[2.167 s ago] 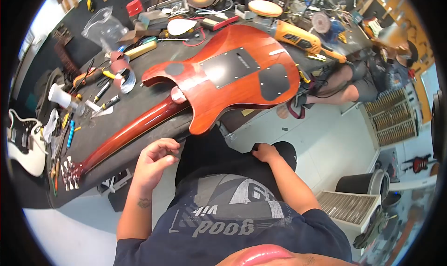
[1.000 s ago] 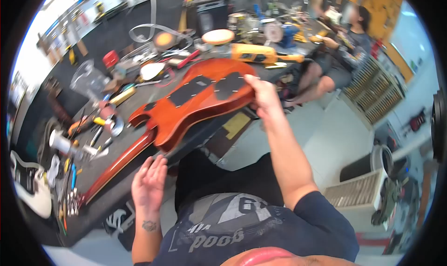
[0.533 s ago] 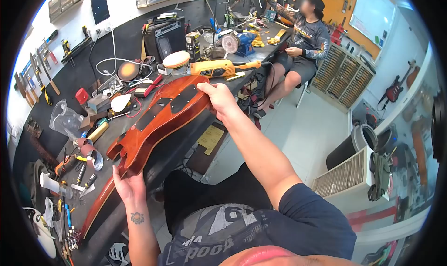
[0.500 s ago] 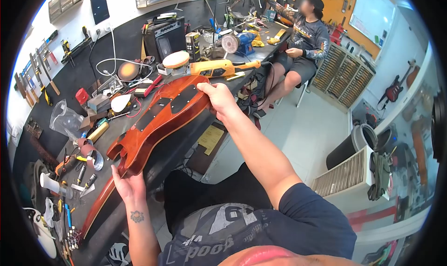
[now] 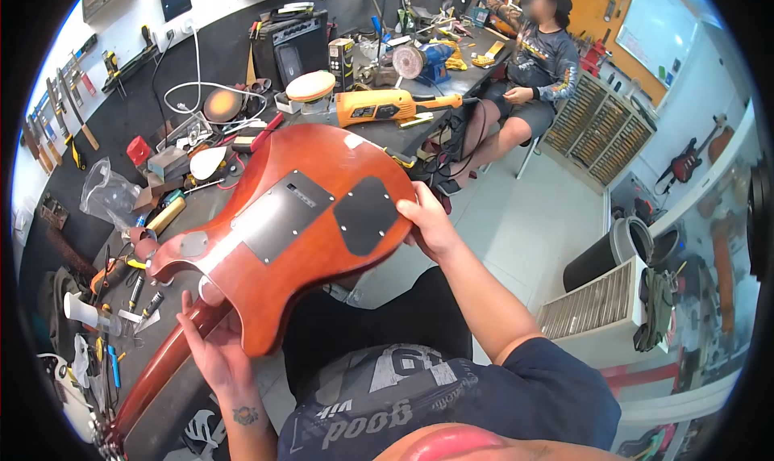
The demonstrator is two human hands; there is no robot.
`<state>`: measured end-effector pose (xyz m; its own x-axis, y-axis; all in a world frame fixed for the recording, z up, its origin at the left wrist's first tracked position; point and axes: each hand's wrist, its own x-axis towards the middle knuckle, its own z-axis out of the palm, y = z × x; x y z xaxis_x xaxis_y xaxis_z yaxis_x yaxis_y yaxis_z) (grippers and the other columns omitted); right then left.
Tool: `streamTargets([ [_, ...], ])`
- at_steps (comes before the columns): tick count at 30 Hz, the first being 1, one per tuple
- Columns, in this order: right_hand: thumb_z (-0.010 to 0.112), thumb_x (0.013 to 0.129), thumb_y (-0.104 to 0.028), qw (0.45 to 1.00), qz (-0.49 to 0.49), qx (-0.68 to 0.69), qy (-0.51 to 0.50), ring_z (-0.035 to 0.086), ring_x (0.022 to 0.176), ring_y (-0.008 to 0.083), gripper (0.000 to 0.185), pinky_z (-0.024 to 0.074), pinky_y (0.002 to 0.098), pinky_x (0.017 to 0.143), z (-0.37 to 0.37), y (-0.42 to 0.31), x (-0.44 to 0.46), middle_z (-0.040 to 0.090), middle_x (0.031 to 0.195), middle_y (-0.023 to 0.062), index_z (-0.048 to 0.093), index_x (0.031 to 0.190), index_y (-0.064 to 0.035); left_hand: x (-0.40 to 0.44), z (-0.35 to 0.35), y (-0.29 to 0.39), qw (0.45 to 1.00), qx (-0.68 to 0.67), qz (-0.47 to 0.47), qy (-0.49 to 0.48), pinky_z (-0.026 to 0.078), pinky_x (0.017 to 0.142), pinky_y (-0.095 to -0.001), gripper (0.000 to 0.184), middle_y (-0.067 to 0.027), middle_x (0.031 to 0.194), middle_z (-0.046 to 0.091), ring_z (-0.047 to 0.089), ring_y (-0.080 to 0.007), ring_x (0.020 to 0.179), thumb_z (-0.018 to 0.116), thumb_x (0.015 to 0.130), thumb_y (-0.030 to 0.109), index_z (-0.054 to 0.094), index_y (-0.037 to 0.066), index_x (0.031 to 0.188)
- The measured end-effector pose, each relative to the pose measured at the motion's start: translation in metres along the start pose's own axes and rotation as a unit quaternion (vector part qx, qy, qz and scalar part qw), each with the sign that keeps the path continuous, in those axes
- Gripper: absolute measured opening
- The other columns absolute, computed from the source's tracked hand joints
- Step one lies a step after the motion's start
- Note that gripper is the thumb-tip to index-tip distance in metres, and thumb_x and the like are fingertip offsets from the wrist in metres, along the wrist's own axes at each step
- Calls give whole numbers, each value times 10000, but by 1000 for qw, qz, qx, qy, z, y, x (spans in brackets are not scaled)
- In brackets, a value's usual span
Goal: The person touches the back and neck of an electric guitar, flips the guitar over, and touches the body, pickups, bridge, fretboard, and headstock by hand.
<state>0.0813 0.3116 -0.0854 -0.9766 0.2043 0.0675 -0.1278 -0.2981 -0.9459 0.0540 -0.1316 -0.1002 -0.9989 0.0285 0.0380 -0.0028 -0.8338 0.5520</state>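
Note:
A red-brown electric guitar is held back side up over the bench edge, its black cover plates facing me. My right hand grips the lower end of its body, thumb on the back and fingers underneath. My left hand is under the neck where it meets the body, fingers partly hidden behind the neck. The neck slants down to the left, and its headstock lies at the lower left.
A yellow polisher lies behind the guitar on the cluttered workbench. Markers, a white cup and a plastic bag are at the left. Another person sits at the bench's far end. Bins stand at the right.
My right hand has taken hold of the body's end and my left hand has come to the neck. The body rose, tilted on edge, then turned its back toward me and came closer.

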Motion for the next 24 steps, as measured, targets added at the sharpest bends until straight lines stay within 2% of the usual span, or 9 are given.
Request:
streamTargets([
  [6, 857, 957, -70, 992, 30, 47, -115, 587, 1454, 223, 909, 547, 412, 1155, -15, 28, -11, 497, 1637, 95, 322, 1692, -64, -33, 26, 35, 983, 101, 137, -64, 453, 1287, -538, 754, -157, 1713, 528, 561, -337, 1534, 522, 1197, 559, 302, 159, 1797],
  [9, 806, 925, 38, 988, 13, 30, -150, 573, 1468, 212, 890, 532, 401, 1163, 2, 27, 0, 535, 1603, 94, 349, 1682, -69, -34, 25, 54, 975, 78, 210, -4, 404, 1321, -532, 933, -159, 1727, 515, 531, -328, 1563, 579, 1125, 676, 280, 113, 1805],
  [13, 576, 1112, -394, 916, 102, 331, -201, 524, 1557, 299, 693, 444, 550, 1238, 30, 29, 15, 561, 1668, 126, 404, 1711, -90, -28, -16, 89, 966, 61, 244, 52, 393, 1333, -555, 1014, -130, 1701, 545, 532, -326, 1559, 700, 1024, 729, 417, 62, 1733],
  [14, 393, 1135, -629, 931, 90, 323, -143, 514, 1577, 333, 787, 393, 617, 1273, 52, 21, 14, 520, 1729, 127, 429, 1718, -101, -32, 28, 79, 952, 48, 271, 131, 386, 1342, -569, 1013, -128, 1719, 532, 519, -338, 1575, 723, 1017, 706, 411, 68, 1740],
  [15, 400, 1133, -644, 925, 71, 350, -134, 510, 1582, 332, 801, 389, 614, 1278, 63, 18, 16, 518, 1733, 125, 426, 1722, -102, -34, 53, 74, 931, 35, 296, 209, 380, 1352, -583, 1014, -126, 1737, 518, 506, -351, 1591, 747, 1010, 682, 405, 73, 1746],
  [17, 414, 1130, -676, 910, 35, 396, -118, 501, 1593, 330, 829, 383, 609, 1288, 79, 14, 23, 513, 1740, 123, 418, 1730, -104, -20, -9, 97, 958, 39, 284, -12, 292, 1399, -605, 866, -139, 1755, 503, 453, -359, 1634, 758, 1054, 501, 461, 24, 1712],
  [21, 442, 1128, -761, 937, 27, 344, -53, 577, 1511, 325, 813, 411, 541, 1296, 90, 22, 60, 636, 1603, 122, 551, 1624, -126, -27, 38, 104, 968, -72, 198, 137, 219, 1410, -652, 650, -149, 1745, 516, 416, -356, 1658, 657, 1132, 365, 529, -15, 1643],
  [22, 525, 1150, -646, 958, 38, 284, 30, 665, 1386, 326, 631, 513, 563, 1206, 93, 17, 63, 708, 1465, 104, 634, 1507, -137, -30, 51, 102, 969, -105, 170, 146, 214, 1406, -663, 627, -153, 1739, 523, 419, -358, 1657, 645, 1133, 375, 553, -10, 1619],
  [24, 516, 1082, -708, 949, 67, 307, -1, 655, 1367, 331, 638, 490, 583, 1175, 91, 10, 63, 718, 1386, 108, 679, 1333, -144, -24, 9, 104, 989, -84, 63, -103, 280, 1362, -712, 561, -197, 1734, 514, 384, -426, 1663, 681, 1114, 357, 602, -5, 1536],
])
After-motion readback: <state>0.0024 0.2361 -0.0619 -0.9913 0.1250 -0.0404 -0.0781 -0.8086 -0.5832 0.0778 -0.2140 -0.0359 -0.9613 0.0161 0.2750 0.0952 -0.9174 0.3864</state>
